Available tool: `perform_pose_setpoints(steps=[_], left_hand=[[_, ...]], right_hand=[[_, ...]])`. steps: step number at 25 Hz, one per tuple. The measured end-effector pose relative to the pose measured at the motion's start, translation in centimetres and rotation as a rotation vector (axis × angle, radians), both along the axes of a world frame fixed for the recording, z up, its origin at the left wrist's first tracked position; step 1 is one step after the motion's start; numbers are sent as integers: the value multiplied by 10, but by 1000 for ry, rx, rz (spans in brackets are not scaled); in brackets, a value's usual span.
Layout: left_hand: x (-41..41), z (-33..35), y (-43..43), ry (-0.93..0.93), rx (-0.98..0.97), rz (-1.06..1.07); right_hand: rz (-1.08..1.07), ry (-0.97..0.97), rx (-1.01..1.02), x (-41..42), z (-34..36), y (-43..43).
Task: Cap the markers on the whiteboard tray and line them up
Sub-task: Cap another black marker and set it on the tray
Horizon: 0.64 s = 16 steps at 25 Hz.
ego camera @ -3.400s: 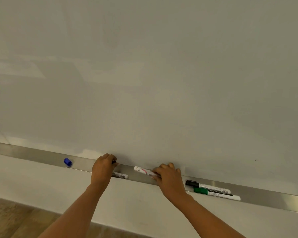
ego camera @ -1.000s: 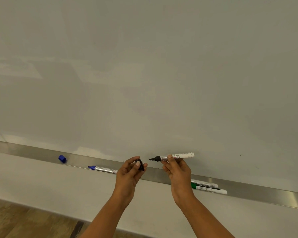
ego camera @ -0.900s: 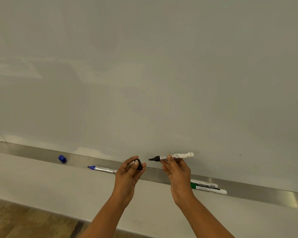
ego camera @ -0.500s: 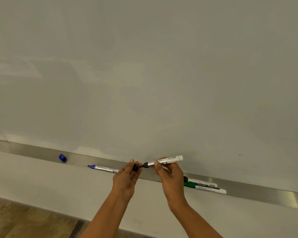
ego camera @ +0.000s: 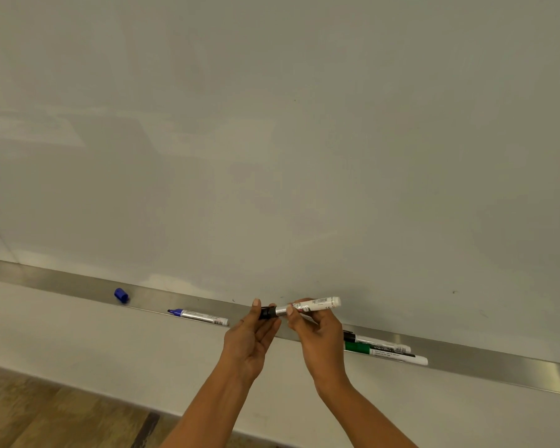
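Since half second ago: cap (ego camera: 267, 313) closed gap, now on tip of black marker (ego camera: 307, 307), hands nearer each other. Marker held level above tray (ego camera: 485, 357) so tip meets cap straight. Right hand (ego camera: 317, 334) grip pinches barrel; left hand (ego camera: 251, 337) grip pinches cap, likely pushing it home. Outward: blue marker (ego camera: 198, 316) uncapped on tray, blue cap (ego camera: 121, 295) well apart at left; two capped markers (ego camera: 383, 349) side by side at right.
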<state>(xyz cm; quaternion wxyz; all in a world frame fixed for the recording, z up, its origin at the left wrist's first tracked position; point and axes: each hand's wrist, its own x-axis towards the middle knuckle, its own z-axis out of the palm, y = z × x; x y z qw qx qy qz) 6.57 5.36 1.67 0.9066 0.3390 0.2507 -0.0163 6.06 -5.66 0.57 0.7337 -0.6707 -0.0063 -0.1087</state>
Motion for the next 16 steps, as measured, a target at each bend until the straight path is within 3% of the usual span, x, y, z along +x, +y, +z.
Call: perform_pose_setpoints(steps=[6,11,16], left_hand=[[2,-4,0,-7,10,-7],[8,-8,19,-43,119,135],[9,-7,31,-70,241,229]], right_hand=[[57,56,-52,0,0,-3],[48,116,11,3,-4,-11],[194,89,-324,5,-5,-8]])
